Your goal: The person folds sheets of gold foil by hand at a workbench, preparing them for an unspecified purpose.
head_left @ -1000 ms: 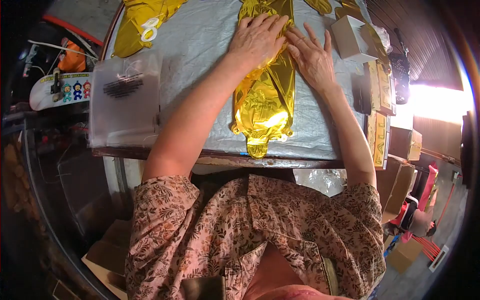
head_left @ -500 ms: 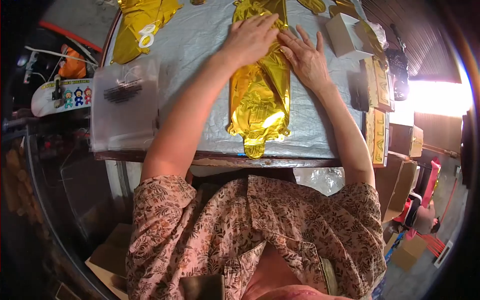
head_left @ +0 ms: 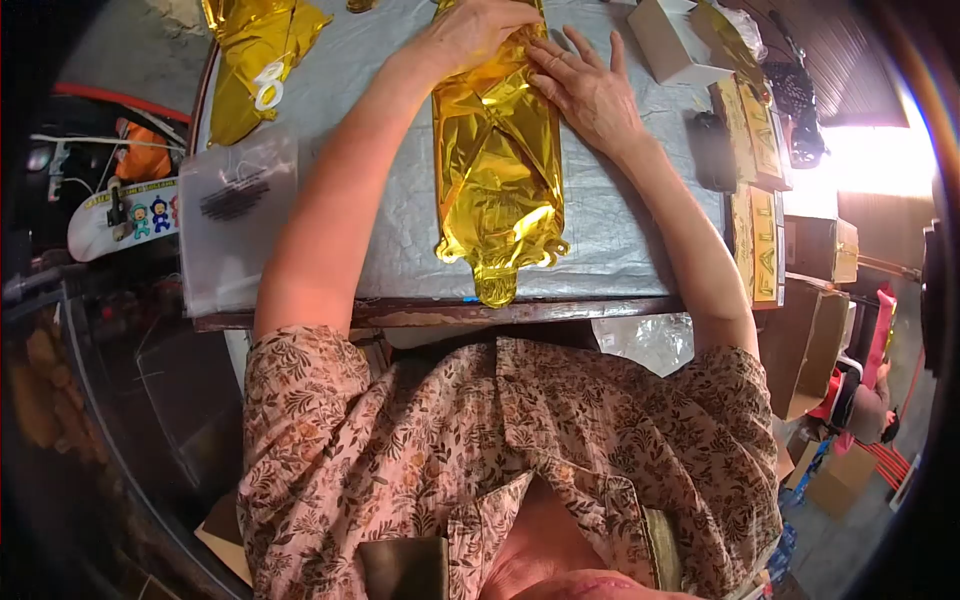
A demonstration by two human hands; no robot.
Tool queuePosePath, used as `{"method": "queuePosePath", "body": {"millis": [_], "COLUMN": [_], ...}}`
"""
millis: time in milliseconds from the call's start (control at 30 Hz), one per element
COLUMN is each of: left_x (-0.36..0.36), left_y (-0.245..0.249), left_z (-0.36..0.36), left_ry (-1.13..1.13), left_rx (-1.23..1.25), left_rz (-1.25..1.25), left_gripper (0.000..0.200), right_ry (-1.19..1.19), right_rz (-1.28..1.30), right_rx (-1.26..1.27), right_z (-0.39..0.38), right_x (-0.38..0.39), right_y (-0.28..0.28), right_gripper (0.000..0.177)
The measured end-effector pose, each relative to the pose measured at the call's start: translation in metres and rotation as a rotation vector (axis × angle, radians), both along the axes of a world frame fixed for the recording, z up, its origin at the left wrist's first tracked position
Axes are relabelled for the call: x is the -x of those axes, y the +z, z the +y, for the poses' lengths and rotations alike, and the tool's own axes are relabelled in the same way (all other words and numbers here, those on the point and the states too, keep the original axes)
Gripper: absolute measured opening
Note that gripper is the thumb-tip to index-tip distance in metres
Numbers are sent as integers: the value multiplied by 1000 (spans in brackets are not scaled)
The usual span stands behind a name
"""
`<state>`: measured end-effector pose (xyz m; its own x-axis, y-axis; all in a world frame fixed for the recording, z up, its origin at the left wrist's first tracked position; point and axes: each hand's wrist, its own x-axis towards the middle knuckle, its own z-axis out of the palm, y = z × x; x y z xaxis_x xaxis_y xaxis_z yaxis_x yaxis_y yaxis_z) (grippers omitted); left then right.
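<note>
A flat gold foil balloon (head_left: 497, 200) lies lengthwise on the grey-covered table (head_left: 390, 240), its narrow tab pointing toward me at the front edge. Its far end runs out of the picture at the top. My left hand (head_left: 478, 38) rests across the upper part of the foil, fingers stretched to the right and slightly bent. Beside it, my right hand (head_left: 592, 98) lies with spread fingers, the foremost ones touching the foil's right edge and the others over the table cover.
More gold foil (head_left: 255, 60) with white rings (head_left: 268, 88) lies at the upper left. Clear plastic bags (head_left: 235, 250) sit at the left edge. A white open box (head_left: 675, 45) and printed boxes (head_left: 757, 240) line the right side. Another person (head_left: 868, 405) is at the far right.
My left hand has moved up the foil, and its fingers are more bent. My right hand stays at the foil's right edge. The whole view has shifted slightly.
</note>
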<state>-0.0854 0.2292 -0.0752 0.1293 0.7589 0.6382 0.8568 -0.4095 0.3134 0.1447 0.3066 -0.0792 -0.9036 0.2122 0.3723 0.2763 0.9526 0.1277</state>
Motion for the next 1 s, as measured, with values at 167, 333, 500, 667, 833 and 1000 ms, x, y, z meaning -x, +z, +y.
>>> {"method": "queuePosePath", "body": {"millis": [167,333,500,667,833,1000], "left_x": [9,1,-9,1,-3,-5], "left_y": [-5,-5,9,8,6,-5], "left_z": [6,6,-8,-1,0,1], "left_ry": [-26,22,18,69,35,89], "left_rx": [78,81,-108,104,22,103], "left_rz": [79,70,96,14,0,-24], "left_gripper": [37,35,31,25,24,24], "right_ry": [-2,6,4,3,-4,-2], "right_rz": [-14,10,-8,-14,-18,-12], "right_rx": [-4,9,22,24,26,32], "right_z": [-3,-4,-5,-5,-6,-5], "right_x": [1,0,0,0,1,1], "right_y": [4,5,6,4,6,5], "right_gripper": [48,47,47,46,46,46]}}
